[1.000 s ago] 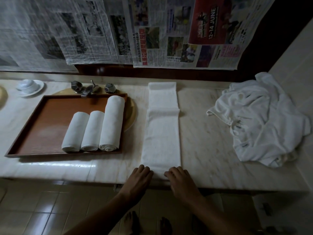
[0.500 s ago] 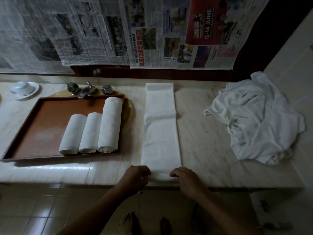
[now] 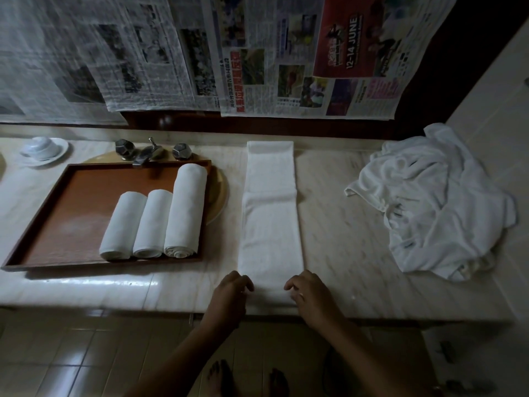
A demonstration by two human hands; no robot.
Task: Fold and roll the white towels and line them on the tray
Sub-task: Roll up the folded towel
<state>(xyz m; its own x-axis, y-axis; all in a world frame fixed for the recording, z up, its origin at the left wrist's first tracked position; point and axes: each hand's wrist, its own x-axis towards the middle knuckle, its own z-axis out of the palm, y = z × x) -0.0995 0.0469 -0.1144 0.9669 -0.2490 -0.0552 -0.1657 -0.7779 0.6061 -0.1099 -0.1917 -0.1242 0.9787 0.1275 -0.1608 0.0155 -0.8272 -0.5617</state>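
Note:
A long white towel [image 3: 270, 213], folded into a narrow strip, lies on the marble counter from the back wall to the front edge. Its near end is curled up into a small roll [image 3: 269, 293]. My left hand [image 3: 230, 293] grips the left end of that roll with curled fingers, and my right hand [image 3: 310, 295] grips the right end. To the left a brown wooden tray [image 3: 57, 224] holds three rolled white towels [image 3: 156, 222] side by side along its right part.
A heap of loose white towels [image 3: 429, 202] lies at the counter's right end. A tap with two faceted knobs [image 3: 151, 151] stands behind the tray, and a white cup on a saucer [image 3: 43, 149] sits far left. Newspaper covers the wall. The counter edge runs just under my hands.
My fingers went from lying flat on the towel's near end to curling round it. The end has been turned up into a small roll at the counter's front edge.

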